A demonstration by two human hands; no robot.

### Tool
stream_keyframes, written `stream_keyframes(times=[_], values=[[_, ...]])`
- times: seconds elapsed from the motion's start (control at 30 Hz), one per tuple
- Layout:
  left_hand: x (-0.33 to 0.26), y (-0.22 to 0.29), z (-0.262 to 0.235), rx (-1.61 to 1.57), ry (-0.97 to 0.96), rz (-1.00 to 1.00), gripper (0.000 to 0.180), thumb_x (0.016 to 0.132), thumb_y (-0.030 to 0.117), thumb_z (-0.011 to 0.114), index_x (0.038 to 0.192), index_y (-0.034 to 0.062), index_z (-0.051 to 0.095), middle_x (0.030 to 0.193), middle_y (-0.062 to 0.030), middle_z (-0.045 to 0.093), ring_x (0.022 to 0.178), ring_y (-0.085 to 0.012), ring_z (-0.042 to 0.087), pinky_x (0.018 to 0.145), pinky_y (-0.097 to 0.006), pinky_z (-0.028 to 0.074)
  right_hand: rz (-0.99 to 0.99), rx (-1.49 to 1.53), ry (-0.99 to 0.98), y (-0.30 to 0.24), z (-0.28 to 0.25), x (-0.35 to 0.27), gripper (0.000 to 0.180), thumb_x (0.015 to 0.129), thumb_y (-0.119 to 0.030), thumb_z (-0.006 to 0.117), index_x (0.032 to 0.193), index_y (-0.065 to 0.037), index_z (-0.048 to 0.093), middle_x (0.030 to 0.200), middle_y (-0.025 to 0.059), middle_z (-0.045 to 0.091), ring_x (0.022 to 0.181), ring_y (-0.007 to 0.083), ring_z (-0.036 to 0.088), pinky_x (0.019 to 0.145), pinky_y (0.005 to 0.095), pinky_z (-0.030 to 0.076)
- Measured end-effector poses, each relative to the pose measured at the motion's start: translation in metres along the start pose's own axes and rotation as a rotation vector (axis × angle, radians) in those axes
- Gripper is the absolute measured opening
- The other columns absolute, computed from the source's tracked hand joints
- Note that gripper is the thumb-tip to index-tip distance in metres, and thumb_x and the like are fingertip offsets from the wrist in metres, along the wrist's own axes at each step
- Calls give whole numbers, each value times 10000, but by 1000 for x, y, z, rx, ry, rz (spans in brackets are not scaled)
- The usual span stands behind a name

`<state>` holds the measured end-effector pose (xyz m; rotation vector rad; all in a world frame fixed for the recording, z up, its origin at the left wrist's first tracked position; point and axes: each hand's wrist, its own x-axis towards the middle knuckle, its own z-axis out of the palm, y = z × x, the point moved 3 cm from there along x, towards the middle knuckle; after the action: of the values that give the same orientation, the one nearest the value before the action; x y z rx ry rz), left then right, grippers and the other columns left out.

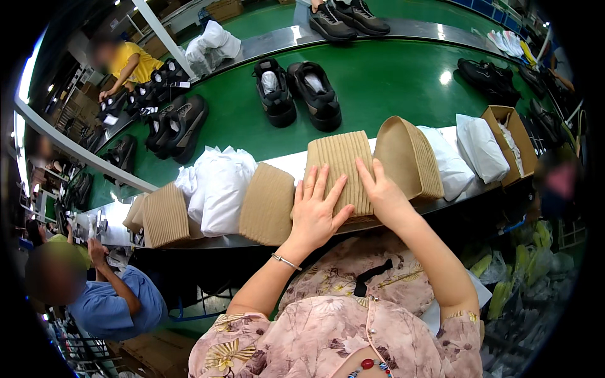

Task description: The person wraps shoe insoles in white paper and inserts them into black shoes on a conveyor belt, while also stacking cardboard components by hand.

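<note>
Both my hands lie on a tan, ribbed sheet of corrugated cardboard [340, 154], curved over at the front edge of the work surface. My left hand [317, 205] rests on its near left part with fingers spread. On its right side my right hand [386, 192] lies with its fingers stretched out; some fingers are partly hidden. Right of it stands a curled corrugated cardboard piece [409, 151], showing its hollow inner side. Another bent cardboard piece [268, 205] stands to the left, beside a bundle wrapped in white paper [220, 189].
Black shoes [315, 94] stand on the green conveyor belt [391, 82] ahead. To the right are white paper packs [482, 148] and an open cardboard box [504, 138]. More ribbed cardboard [165, 214] lies left. A person in blue [120, 302] is at lower left, another in yellow [135, 63] at far left.
</note>
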<state>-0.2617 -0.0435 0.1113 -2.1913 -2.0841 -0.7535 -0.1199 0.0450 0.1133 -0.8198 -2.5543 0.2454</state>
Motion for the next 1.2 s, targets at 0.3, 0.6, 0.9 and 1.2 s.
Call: stream_keyframes(times=[0.3, 0.6, 0.9, 1.2], values=[[48, 29, 3, 16, 81, -6, 588, 855, 506, 499, 1324, 155, 448, 1386, -186, 361, 1315, -391, 254, 1025, -582, 172, 780, 1328, -105, 37, 7, 4, 207, 923, -232, 509, 929, -44, 596, 733, -11, 525, 663, 73, 539, 508, 216, 450], [51, 26, 28, 78, 77, -12, 696, 788, 524, 541, 1355, 142, 409, 1434, -138, 313, 1324, -419, 224, 994, -682, 80, 786, 1468, 184, 36, 27, 24, 205, 898, -172, 519, 978, 2, 590, 906, 67, 607, 832, 130, 562, 720, 265, 462], [43, 18, 23, 35, 129, -27, 695, 790, 548, 530, 1331, 122, 437, 1413, -154, 340, 1304, -425, 261, 981, -689, 110, 745, 1499, 278, 35, 40, 25, 156, 891, -126, 520, 872, 9, 597, 833, 42, 602, 754, 102, 555, 673, 245, 463], [45, 24, 23, 77, 151, -91, 705, 814, 552, 504, 1346, 98, 410, 1424, -173, 311, 1320, -420, 221, 975, -693, 105, 602, 978, 381, 30, 9, 25, 224, 940, -139, 441, 787, -2, 531, 709, -6, 494, 636, 67, 424, 576, 249, 384]])
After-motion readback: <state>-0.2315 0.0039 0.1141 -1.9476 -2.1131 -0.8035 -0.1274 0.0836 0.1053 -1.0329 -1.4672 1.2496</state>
